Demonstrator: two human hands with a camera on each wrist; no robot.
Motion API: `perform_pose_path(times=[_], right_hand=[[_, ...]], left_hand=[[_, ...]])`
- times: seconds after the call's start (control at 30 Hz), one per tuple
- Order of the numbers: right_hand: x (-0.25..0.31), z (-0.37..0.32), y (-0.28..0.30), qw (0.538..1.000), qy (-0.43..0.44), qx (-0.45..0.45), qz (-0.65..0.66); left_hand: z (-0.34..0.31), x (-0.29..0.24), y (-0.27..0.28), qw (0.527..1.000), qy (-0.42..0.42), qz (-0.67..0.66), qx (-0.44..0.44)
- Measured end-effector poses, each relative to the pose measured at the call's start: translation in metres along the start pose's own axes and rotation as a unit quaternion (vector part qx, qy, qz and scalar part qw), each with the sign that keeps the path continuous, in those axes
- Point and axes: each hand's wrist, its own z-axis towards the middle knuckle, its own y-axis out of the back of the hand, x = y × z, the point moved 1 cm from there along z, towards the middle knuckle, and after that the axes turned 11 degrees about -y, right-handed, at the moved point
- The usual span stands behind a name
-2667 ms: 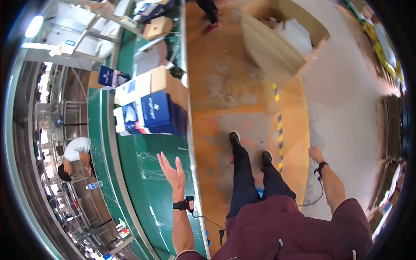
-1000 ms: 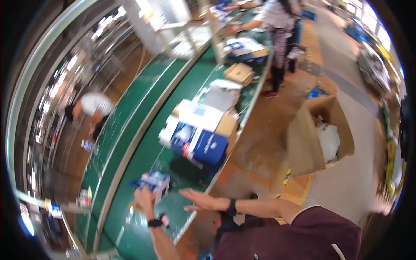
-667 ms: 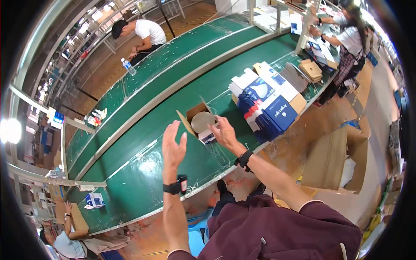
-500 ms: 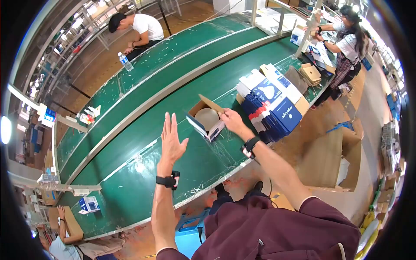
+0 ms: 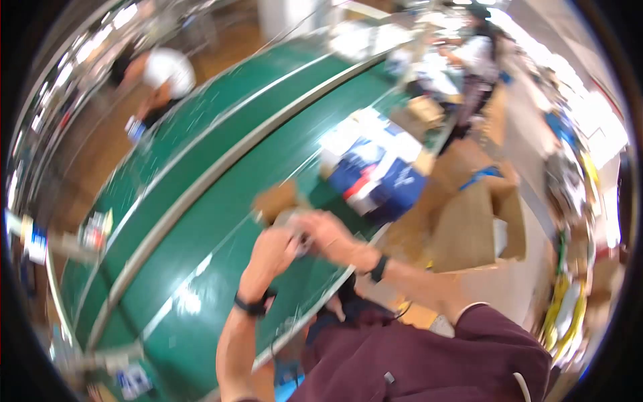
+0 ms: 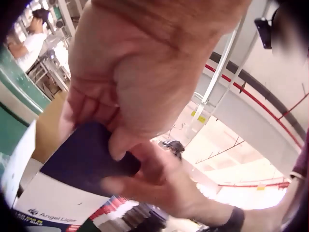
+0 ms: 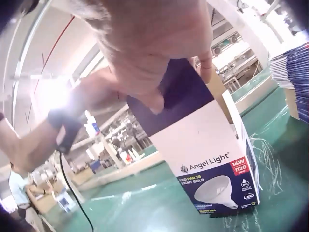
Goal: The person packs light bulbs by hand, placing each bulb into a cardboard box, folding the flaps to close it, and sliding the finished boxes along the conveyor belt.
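An upright light bulb box [image 7: 186, 145], printed Angel Light with a picture of a bulb, stands on the green work surface. Its dark blue top flap [image 7: 186, 89] is between both hands. My left hand [image 5: 271, 251] pinches one side of this flap, with the thumb [image 6: 120, 147] on its outer face. From the other side my right hand [image 5: 331, 234] pinches the flap too, thumb in front and fingers behind. In the head view the hands cover most of the box, and a brown cardboard flap [image 5: 274, 201] shows beyond them. The inside of the box is largely hidden.
A stack of flattened bulb boxes [image 5: 378, 177] lies just to the right. A large open carton [image 5: 462, 228] stands on the floor beyond the edge. A metal rail [image 5: 221, 171] runs along the green belt [image 5: 201, 248]. Another person [image 5: 164, 74] sits across it.
My left hand has come from being raised and open to the box flap. My right hand has moved from the brown flap to the dark blue one. The head view has turned.
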Motion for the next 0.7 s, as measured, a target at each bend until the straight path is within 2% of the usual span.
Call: perform_pose_path(times=[0.03, 0.07, 0.1, 0.13, 0.17, 0.2, 0.23, 0.27, 0.33, 0.47, 0.53, 0.57, 0.63, 0.67, 0.7], right_hand=[[-0.011, -0.001, -0.008, 1.0, 0.013, 0.01, -0.02], [-0.015, -0.007, -0.013, 0.999, -0.027, 0.028, -0.013], [-0.009, -0.011, -0.001, 0.999, -0.003, 0.022, -0.05], [-0.021, -0.013, -0.019, 0.999, 0.034, -0.031, -0.02], [-0.021, -0.014, -0.013, 0.994, 0.081, -0.069, 0.012], [-0.024, -0.018, -0.022, 0.997, 0.047, -0.031, -0.043], [-0.026, -0.018, -0.026, 0.995, 0.053, -0.035, -0.082], [-0.025, -0.021, -0.024, 0.995, 0.053, -0.053, -0.059], [-0.029, -0.022, -0.031, 0.995, 0.04, -0.07, -0.058], [-0.02, -0.025, -0.026, 0.997, 0.014, -0.067, -0.025], [-0.02, -0.028, -0.024, 0.996, 0.008, -0.088, 0.002], [-0.021, -0.03, -0.025, 0.998, 0.005, -0.067, -0.002], [-0.024, -0.034, -0.027, 1.0, 0.0, -0.025, -0.01], [-0.025, -0.037, -0.024, 0.999, 0.008, -0.034, 0.018], [-0.026, -0.042, -0.021, 0.998, 0.016, -0.044, 0.046]], left_hand=[[0.003, -0.012, 0.006, 0.996, -0.08, 0.004, -0.026], [0.005, 0.004, -0.005, 0.993, -0.088, -0.063, -0.04], [0.003, 0.031, -0.019, 0.976, -0.016, -0.219, 0.013], [-0.007, 0.068, -0.038, 0.952, -0.057, -0.299, 0.011], [-0.001, 0.096, -0.046, 0.948, 0.076, -0.276, 0.142], [0.0, 0.1, -0.056, 0.929, 0.067, -0.344, 0.123], [0.02, 0.091, -0.048, 0.935, 0.054, -0.325, 0.13], [0.028, 0.079, -0.041, 0.941, 0.051, -0.308, 0.133], [0.018, 0.056, -0.027, 0.949, 0.068, -0.278, 0.133], [0.014, 0.06, -0.02, 0.954, 0.086, -0.239, 0.159], [0.015, 0.07, -0.028, 0.922, 0.087, -0.333, 0.18], [0.015, 0.073, -0.033, 0.902, 0.086, -0.38, 0.188], [0.008, 0.077, -0.045, 0.903, 0.068, -0.388, 0.169], [0.009, 0.069, -0.045, 0.905, 0.057, -0.392, 0.158], [0.007, 0.042, -0.034, 0.928, 0.067, -0.352, 0.098]])
